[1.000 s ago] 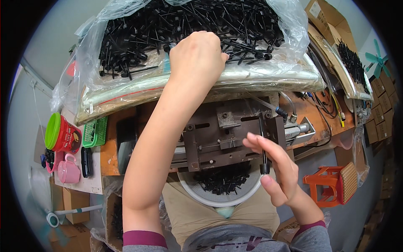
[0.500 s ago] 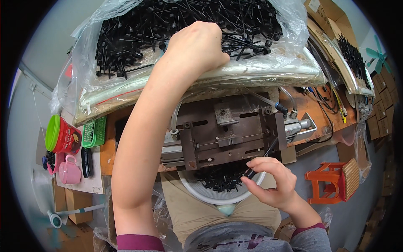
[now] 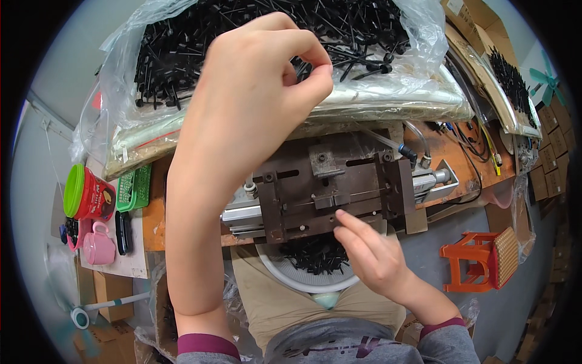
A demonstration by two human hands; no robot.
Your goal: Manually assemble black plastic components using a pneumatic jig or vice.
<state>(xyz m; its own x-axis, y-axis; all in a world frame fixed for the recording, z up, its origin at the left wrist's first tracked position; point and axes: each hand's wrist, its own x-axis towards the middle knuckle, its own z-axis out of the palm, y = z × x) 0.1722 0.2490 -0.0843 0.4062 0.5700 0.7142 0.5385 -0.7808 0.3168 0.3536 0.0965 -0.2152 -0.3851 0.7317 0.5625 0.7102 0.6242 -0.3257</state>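
My left hand (image 3: 254, 79) is raised over the near edge of a heap of thin black stemmed plastic parts (image 3: 182, 42). Its thumb and forefinger close together at the tips; what they pinch, if anything, I cannot make out. Below, my right hand (image 3: 374, 258) reaches toward the front of a dark metal clamping fixture (image 3: 357, 209), fingers stretched out and nothing visible in them. A small metal block (image 3: 330, 200) sits mid-fixture, close to those fingertips. Under the fixture, a white basin (image 3: 282, 276) on my lap holds short black pieces (image 3: 315, 252).
Clear plastic sheeting (image 3: 424, 36) lines the heap. Air tubes (image 3: 379, 141) and a cylinder (image 3: 433, 179) flank the fixture. At left stand a red tub (image 3: 97, 200), a green basket (image 3: 140, 188) and a pink mug (image 3: 100, 246). An orange stool (image 3: 476, 261) stands right.
My left hand has lifted off the heap toward me, fingertips pinched. My right hand has moved left to the fixture; the black part it held no longer shows in it.
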